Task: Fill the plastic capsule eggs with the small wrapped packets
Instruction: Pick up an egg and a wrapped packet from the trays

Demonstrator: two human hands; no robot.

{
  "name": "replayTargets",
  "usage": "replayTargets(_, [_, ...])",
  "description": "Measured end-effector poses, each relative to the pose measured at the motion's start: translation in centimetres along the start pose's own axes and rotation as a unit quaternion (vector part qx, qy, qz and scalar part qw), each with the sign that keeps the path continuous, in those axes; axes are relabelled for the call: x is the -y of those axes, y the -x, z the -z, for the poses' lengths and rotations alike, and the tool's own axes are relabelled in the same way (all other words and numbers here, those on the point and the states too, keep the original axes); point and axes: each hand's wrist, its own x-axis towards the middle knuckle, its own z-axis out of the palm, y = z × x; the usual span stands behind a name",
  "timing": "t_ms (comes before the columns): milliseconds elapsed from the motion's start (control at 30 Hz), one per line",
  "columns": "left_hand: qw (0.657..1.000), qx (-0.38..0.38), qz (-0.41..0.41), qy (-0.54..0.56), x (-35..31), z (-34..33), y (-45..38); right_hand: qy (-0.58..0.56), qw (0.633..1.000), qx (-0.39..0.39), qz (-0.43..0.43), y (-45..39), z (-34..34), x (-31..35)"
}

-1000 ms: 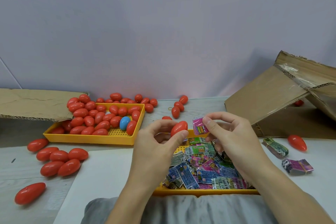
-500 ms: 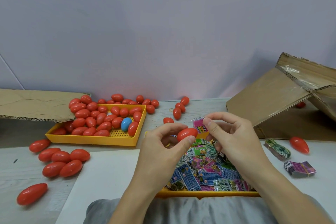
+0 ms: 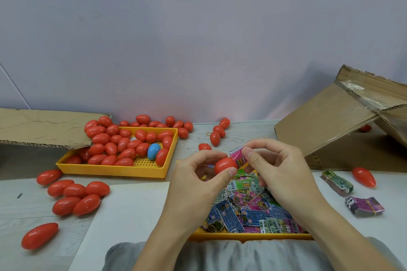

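Observation:
My left hand (image 3: 198,185) pinches a red capsule egg piece (image 3: 225,165) between thumb and fingers, above the near yellow tray (image 3: 248,236). My right hand (image 3: 279,174) holds a pink wrapped packet (image 3: 237,157) by thumb and forefinger, its edge touching the egg piece. The near tray is heaped with small blue, green and pink packets (image 3: 253,211). A second yellow tray (image 3: 114,169) at the left back holds several red eggs and one blue egg (image 3: 153,151).
Loose red eggs (image 3: 74,198) lie on the table to the left, behind the far tray and at the right (image 3: 363,176). Two banded packet bundles (image 3: 364,206) lie right. Cardboard box flaps stand at the right (image 3: 330,123) and left (image 3: 44,127). White sheet (image 3: 123,215) under my arms.
The red egg piece and the pink packet have come together until they touch. My left hand turned the egg piece toward the packet. Both hands stayed above the near tray.

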Motion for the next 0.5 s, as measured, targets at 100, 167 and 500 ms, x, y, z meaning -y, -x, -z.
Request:
replayTargets(100, [1.0,-0.005,-0.01,0.006,0.15,0.08,-0.07,0.002,1.0,0.01,0.005,0.02,0.04,-0.15])
replayTargets(167, [1.0,-0.002,-0.015,0.006,0.18,0.11,-0.03,0.014,1.0,0.019,0.011,0.09,0.09,-0.31])
replayTargets(500, [0.999,-0.026,-0.032,0.018,-0.4,-0.17,0.12,0.024,0.999,0.031,0.026,0.38,0.05,0.03])
